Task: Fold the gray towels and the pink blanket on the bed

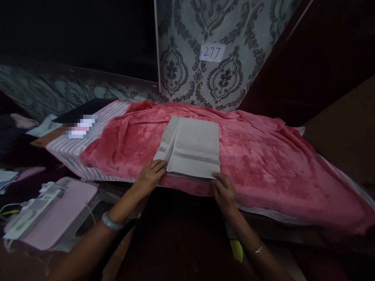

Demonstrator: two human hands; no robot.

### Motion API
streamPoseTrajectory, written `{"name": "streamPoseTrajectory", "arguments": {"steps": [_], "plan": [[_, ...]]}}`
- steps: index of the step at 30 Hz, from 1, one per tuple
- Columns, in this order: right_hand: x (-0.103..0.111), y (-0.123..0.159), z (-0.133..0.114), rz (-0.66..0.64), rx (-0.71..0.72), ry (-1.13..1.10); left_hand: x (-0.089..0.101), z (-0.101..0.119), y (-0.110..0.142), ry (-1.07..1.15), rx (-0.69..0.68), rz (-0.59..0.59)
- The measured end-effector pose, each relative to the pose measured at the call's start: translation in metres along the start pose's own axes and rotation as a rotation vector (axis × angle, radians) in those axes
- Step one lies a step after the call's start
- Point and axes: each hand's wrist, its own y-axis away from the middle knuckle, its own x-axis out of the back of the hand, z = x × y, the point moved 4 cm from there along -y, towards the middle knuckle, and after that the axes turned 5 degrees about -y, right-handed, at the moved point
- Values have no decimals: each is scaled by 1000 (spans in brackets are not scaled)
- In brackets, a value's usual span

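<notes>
A pale grey towel (pixel 197 140) with a darker woven band lies folded on a red plush blanket (pixel 123 134). Its left part is folded over in a narrower strip, with a crease running from front to back. My left hand (pixel 149 177) grips the near left corner, fingers bent over the edge. At the near right corner, my right hand (pixel 225 191) pinches the towel between thumb and fingers. The towel's front edge sits slightly raised between the hands, with a dark gap under it. My left wrist bears a pale bangle, my right a thin bracelet.
A striped cloth (pixel 70 150) shows under the blanket on the left. A white power strip (pixel 32 214) rests on a pink stool (pixel 73 207) with loose cables. Behind are a dark television (pixel 79 35) and patterned wallpaper with a paper marked 277 (pixel 212 52).
</notes>
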Motion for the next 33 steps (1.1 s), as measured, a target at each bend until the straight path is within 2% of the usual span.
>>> {"name": "streamPoseTrajectory", "arguments": {"steps": [8, 14, 20, 27, 33], "plan": [[1, 2, 0, 21, 7, -30, -3, 3, 3, -55, 16, 19], [0, 8, 4, 33, -12, -2, 1, -6, 11, -24, 95, 23], [2, 6, 3, 52, -16, -35, 5, -11, 16, 12, 56, -2], [3, 10, 3, 30, -3, -11, 5, -10, 13, -3, 30, 36], [5, 15, 3, 50, -33, -26, 9, -8, 9, 11, 74, 37]]}}
